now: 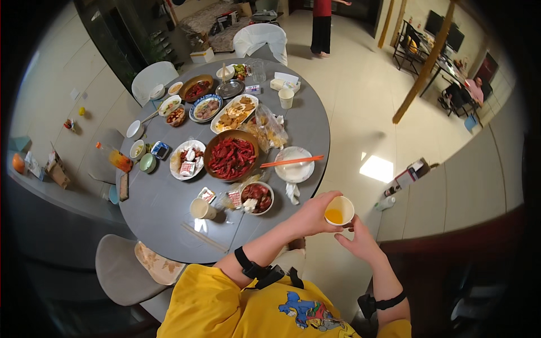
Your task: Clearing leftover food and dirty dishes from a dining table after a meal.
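My left hand (313, 215) is wrapped round a paper cup (348, 210) with some orange drink inside. The cup is held off the right front edge of the table. Close below it, my right hand (361, 243) has its thumb and fingers apart; its fingertips reach the cup's side, and whether they press on it I cannot tell. Nearest on the table are a white plate (294, 170) with red chopsticks (291, 161) across it and a crumpled tissue (292, 192) beside it. A bowl of reddish-brown scraps (264, 204) stands to their left.
The round grey table (163, 209) carries a large bowl of red crayfish (231, 157), several other dishes and another paper cup (202, 209). An orange drink bottle (116, 158) stands at its left edge. Chairs (121, 270) surround it. A person in red (322, 25) stands beyond.
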{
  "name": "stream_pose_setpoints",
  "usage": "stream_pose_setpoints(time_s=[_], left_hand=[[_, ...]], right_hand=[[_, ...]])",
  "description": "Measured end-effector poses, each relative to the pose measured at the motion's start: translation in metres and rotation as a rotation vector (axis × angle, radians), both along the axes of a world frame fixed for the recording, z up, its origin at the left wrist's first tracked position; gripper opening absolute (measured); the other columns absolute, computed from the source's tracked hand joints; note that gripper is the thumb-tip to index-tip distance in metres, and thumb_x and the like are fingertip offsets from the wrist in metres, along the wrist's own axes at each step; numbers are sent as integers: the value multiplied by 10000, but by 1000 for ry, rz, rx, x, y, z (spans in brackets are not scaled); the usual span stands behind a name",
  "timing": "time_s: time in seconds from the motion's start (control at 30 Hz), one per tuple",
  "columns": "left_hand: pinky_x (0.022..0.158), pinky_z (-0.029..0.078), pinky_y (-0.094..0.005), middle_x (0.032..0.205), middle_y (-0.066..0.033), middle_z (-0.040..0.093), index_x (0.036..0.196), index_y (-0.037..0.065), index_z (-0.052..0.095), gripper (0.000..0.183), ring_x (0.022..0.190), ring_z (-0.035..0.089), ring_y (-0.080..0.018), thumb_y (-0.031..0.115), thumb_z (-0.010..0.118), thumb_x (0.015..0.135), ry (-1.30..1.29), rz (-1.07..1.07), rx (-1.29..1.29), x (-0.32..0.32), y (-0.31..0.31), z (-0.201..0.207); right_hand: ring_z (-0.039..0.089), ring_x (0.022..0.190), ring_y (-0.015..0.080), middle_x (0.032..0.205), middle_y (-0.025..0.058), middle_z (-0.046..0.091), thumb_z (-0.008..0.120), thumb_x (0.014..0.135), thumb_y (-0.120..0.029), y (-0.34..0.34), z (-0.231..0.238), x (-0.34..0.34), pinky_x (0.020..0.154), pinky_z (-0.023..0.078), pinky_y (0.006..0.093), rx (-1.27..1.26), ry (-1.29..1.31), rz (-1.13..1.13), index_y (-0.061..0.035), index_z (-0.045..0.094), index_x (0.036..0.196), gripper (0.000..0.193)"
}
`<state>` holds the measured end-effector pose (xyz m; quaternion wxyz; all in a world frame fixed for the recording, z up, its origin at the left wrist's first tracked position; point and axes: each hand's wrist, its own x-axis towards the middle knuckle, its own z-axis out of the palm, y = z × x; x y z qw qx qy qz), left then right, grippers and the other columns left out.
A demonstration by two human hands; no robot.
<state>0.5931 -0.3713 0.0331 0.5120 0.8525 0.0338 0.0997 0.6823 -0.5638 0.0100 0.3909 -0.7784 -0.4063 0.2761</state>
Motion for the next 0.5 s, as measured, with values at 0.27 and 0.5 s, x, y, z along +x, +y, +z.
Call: stream_pose_setpoints(time_s=[0.27, 0.5], left_hand=[[922, 447, -371, 1182, -157, 562, 1270, 56, 455, 740, 1096, 554, -304, 215, 821, 647, -28, 204, -145, 107, 57, -16], [892, 467, -344, 1155, -139, 584, 1285, 61, 444, 742, 1057, 589, -257, 189, 821, 659, 20, 582, -52, 150, 117, 13]], right_hand=[[567, 1043, 271, 1208, 166, 532, 664, 799, -141, 84, 14, 159, 894, 463, 360, -47, -2, 273, 7, 346, 1333, 639], [561, 1021, 291, 1206, 175, 530, 657, 791, -120, 215, -22, 290, 880, 471, 371, -80, -21, 363, -38, 335, 1368, 665]])
